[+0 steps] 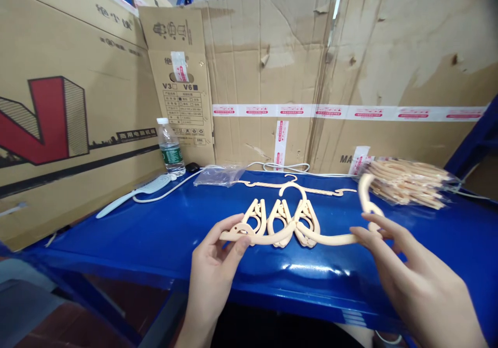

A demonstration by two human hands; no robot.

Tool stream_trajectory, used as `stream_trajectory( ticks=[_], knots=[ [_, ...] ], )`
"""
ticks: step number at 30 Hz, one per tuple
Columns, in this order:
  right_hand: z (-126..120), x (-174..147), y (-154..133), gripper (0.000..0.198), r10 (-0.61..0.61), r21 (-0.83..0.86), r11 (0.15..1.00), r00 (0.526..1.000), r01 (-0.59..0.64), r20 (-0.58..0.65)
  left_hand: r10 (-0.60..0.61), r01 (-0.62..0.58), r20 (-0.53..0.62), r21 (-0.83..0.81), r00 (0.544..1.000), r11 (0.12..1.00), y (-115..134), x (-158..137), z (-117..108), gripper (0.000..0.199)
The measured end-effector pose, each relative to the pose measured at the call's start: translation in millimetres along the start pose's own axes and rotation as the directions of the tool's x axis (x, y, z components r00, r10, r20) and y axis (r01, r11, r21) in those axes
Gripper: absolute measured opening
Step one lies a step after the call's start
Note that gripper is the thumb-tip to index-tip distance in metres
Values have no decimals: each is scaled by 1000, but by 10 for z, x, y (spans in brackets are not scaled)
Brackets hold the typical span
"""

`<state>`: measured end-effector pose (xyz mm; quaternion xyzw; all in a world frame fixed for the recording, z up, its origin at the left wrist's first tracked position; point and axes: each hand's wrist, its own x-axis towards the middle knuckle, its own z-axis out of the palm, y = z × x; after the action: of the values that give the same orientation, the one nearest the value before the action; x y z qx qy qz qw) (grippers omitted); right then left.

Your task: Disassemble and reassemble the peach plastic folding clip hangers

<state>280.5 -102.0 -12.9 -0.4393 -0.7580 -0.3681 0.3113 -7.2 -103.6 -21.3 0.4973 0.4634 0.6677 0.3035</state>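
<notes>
Between my two hands is a cream folding hanger (330, 239), held above the front of the blue table with its hook upward. My left hand (218, 257) pinches its left arm, near a notched end. My right hand (408, 265) grips the right arm at a joint, where an end section sticks up at an angle. Behind it lie several folded hangers (278, 223) in a row, partly covered by the held one. Farther back, an unfolded hanger (268, 184) lies flat on the table.
A clear bag of folded hangers (404, 179) lies at the back right. On the left are a water bottle (171, 151), a white long-handled object (136, 193) and a cable. A flat plastic bag (218, 176) rests near the cardboard boxes (264, 78) behind the blue table (155, 239).
</notes>
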Motion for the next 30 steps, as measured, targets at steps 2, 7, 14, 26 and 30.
stream_trajectory(
  ticks=[2,7,14,26,30],
  knots=[
    [19,28,-29,31,39,52,998,999,-38,-5,-27,27,-37,-12,999,1000,18,-16,21,35],
    [40,44,-81,17,242,378,902,969,-210,-40,-83,73,-130,-76,988,994,58,-68,79,37],
    [-28,72,-24,28,376,679,580,887,-450,267,-80,66,-137,-108,987,992,26,-42,62,41],
    [143,364,-92,49,713,875,-245,534,-418,454,-180,151,-50,-356,982,922,123,19,243,65],
    [50,545,-98,35,807,914,-283,443,-290,391,-193,134,-80,-468,978,873,172,103,332,67]
  ],
)
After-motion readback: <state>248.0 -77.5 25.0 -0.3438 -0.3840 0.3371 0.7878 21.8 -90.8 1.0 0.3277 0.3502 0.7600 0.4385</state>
